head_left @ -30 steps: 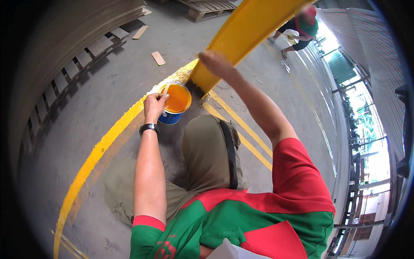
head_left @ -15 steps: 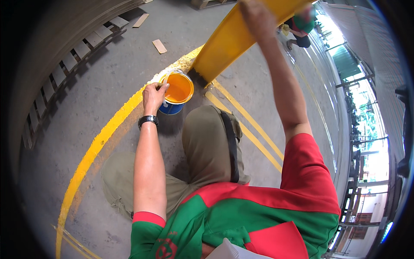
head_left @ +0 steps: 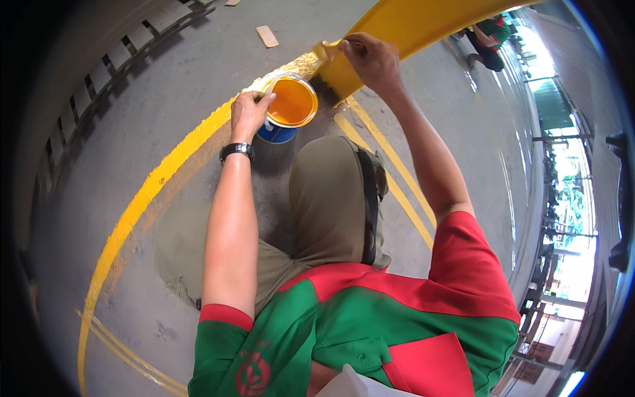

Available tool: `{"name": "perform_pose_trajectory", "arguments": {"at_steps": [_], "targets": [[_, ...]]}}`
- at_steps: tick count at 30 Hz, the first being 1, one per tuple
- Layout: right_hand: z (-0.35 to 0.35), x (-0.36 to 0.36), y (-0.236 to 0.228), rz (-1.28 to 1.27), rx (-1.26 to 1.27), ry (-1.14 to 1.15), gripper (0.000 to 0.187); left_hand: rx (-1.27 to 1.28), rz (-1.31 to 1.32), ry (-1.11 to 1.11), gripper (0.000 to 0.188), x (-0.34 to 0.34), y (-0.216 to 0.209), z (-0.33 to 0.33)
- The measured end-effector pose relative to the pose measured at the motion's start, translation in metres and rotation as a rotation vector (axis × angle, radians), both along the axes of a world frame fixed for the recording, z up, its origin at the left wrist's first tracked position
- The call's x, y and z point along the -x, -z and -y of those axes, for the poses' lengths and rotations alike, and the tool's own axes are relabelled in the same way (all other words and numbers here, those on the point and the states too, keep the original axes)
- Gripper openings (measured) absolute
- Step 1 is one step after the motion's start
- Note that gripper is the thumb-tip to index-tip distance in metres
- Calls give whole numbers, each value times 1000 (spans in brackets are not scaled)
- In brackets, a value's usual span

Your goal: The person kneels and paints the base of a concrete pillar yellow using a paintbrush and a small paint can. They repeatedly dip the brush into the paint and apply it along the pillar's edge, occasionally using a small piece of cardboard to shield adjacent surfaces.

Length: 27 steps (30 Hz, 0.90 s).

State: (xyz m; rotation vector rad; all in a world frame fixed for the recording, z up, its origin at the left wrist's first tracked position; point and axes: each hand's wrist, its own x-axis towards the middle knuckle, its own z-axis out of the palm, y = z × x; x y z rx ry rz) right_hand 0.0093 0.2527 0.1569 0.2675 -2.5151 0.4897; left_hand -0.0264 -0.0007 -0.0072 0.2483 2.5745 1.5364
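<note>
The blue paint can point(head_left: 279, 135) is being held near the yellow column point(head_left: 403, 30) by the left hand point(head_left: 249, 115) pinching its handle point(head_left: 268, 124), seemingly for steadiness; an apparent paintbrush point(head_left: 325, 50) is being gripped by the right hand point(head_left: 375, 63).

- From the paint can point(head_left: 294, 102), passage at 2 o'clock is blocked by the yellow beam point(head_left: 410, 23), the right hand point(head_left: 374, 63) and its brush point(head_left: 326, 50).
- At 9 o'clock, the can's side is taken up by the left hand point(head_left: 250, 114).
- At 5 o'clock, the way is closed by a knee point(head_left: 331, 192).
- Clear floor point(head_left: 192, 79) is found toward 10 o'clock, bounded by a slatted pallet point(head_left: 119, 56).
- The can's mouth can be entered from above.
</note>
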Motion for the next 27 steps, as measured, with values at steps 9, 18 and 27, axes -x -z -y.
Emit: {"name": "perform_pose_trajectory", "arguments": {"at_steps": [9, 18, 27], "targets": [[22, 17, 120, 593, -195, -214, 23, -15, 76, -25, 41, -2, -6, -1], [24, 18, 138, 609, -147, -207, 24, -12, 64, -26, 44, -1, -8, -1], [-1, -22, 64, 361, 83, -104, 21, -58, 54, -48, 40, 4, 0, -3]]}}
